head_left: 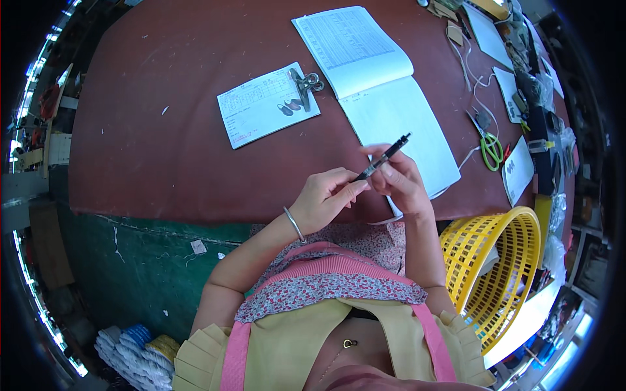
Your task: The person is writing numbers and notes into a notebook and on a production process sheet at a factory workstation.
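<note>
A dark pen point(389, 154) is held slantwise above the near edge of the table, its far end pointing up and right. My left hand point(328, 197), with a silver bangle at the wrist, pinches the lower end of the pen. Around the pen's middle curl the fingers of my right hand point(402, 181), the index finger reaching across it. Beneath and beyond the right hand lies an open notebook point(398, 117), its printed page folded out at the far side and a mostly blank page nearer. Left of it rests a stack of printed sheets point(251, 107) under a metal bulldog clip point(304, 88).
The dark red tabletop point(156, 130) spreads to the left. At the right are green-handled scissors point(490, 148), white cords point(479, 91), cards point(517, 171) and clutter. A yellow plastic basket point(469, 251) stands tilted by my right arm. Bundled grey items point(134, 355) lie lower left.
</note>
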`<control>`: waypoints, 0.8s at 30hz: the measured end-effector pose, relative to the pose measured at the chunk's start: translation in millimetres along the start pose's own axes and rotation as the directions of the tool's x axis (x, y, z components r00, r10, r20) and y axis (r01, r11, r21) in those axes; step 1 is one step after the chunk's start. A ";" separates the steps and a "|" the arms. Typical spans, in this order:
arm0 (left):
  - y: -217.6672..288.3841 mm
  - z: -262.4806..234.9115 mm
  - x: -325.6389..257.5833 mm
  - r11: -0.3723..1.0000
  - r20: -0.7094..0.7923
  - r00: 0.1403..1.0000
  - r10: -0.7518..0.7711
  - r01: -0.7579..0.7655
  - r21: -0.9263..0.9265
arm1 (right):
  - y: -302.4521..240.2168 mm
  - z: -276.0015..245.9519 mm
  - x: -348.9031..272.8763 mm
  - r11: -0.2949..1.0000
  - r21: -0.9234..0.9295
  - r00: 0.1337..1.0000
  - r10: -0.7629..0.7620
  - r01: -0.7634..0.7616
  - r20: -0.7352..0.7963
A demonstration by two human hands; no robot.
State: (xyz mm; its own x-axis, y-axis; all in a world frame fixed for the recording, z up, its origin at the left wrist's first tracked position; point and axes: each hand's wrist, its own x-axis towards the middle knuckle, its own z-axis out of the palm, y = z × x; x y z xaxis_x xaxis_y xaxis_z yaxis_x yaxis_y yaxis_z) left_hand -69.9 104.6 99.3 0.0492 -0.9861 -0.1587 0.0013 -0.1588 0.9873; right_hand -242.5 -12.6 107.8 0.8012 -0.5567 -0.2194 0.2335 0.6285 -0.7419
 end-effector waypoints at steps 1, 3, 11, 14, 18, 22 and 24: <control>-3.5 2.9 2.2 0.998 -0.010 0.999 0.036 -0.035 0.061 | 0.9 -4.2 -2.2 1.000 0.003 1.000 0.006 -0.006 0.017; -4.4 4.1 5.5 0.988 -0.045 0.997 0.065 -0.058 0.143 | 10.4 -6.6 -0.7 0.873 -0.484 0.961 -0.178 0.056 -0.210; 3.4 2.9 7.7 0.967 0.212 0.977 -0.032 0.083 -0.239 | 2.6 -12.3 -8.7 0.918 -0.383 0.979 -0.162 0.103 -0.126; 2.7 -4.7 6.1 1.000 0.189 0.982 0.001 0.004 -0.026 | 5.5 -9.5 -8.2 0.893 -0.433 0.980 -0.179 0.124 -0.089; 0.8 -3.5 3.6 0.730 -0.056 0.923 0.380 -0.262 0.631 | 8.9 1.5 -4.4 0.803 -0.594 0.966 -0.194 0.055 -0.173; -2.2 -9.8 8.5 0.991 0.002 0.993 0.114 -0.114 0.070 | 0.4 -0.2 -7.0 0.827 -0.550 0.970 -0.212 0.114 -0.116; -6.5 -19.1 11.8 0.993 0.333 0.936 0.112 -0.097 -0.061 | -3.5 1.6 -10.0 0.839 -0.530 0.983 -0.176 0.122 -0.052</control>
State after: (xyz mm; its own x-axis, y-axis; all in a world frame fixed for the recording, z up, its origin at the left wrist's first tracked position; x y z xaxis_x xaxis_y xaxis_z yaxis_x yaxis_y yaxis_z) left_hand -50.3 95.0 91.1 -0.2865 -0.9572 -0.0406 0.0575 -0.0595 0.9966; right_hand -250.4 -8.3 113.6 0.7180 -0.6860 -0.1180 0.0016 0.1711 -0.9853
